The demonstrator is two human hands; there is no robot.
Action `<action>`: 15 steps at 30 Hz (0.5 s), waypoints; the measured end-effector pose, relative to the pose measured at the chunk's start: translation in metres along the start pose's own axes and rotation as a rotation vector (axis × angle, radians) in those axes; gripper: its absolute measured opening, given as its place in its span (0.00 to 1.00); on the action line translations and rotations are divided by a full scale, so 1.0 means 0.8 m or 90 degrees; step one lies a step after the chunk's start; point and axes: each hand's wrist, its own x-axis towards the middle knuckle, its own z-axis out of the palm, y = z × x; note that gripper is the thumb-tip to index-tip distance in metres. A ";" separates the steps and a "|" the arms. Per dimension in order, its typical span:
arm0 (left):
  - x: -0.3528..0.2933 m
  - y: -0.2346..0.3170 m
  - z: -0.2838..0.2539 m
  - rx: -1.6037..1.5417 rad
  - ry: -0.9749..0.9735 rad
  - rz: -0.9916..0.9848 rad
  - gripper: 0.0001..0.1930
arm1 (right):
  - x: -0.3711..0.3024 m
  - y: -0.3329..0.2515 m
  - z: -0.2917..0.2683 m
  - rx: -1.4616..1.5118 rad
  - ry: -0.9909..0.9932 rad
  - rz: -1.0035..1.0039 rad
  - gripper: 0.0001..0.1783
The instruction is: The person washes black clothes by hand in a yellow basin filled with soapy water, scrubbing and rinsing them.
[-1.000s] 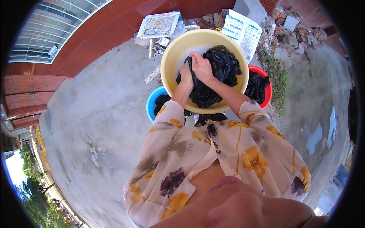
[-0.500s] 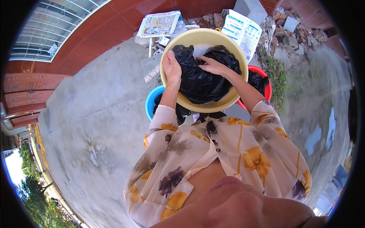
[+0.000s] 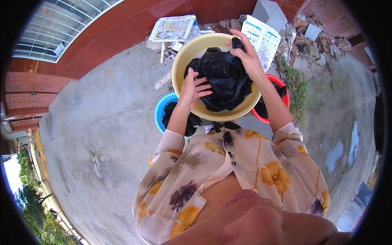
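A wide yellow basin point(image 3: 185, 54) stands in front of me, with a heap of shiny, wet-looking black cloth point(image 3: 224, 81) in it. My left hand point(image 3: 191, 89) lies against the left side of the heap, its fingers spread. Over the far right rim, my right hand point(image 3: 249, 59) pinches a raised end of the cloth between thumb and fingers. How the cloth is folded underneath is hidden.
A blue basin point(image 3: 159, 113) at left and a red basin point(image 3: 286, 96) at right both hold black cloth. Behind are a white printed bag point(image 3: 261, 38), a flat printed board point(image 3: 172, 28) and broken bricks point(image 3: 310, 45) near a red wall.
My right hand has left the middle of the cloth and now lifts an end at the far right. My left hand has come off the left rim onto the heap, fingers spreading.
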 end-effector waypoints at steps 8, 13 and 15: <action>0.083 -0.060 -0.029 -0.224 -0.087 -0.078 0.30 | -0.080 0.086 0.106 -0.333 -0.255 -0.164 0.13; 0.069 -0.050 -0.006 -0.185 0.094 0.030 0.21 | -0.074 0.047 0.061 -0.191 -0.172 0.056 0.21; 0.050 -0.024 0.010 -0.208 0.054 0.081 0.22 | -0.032 0.048 0.039 -0.407 -0.033 -0.277 0.26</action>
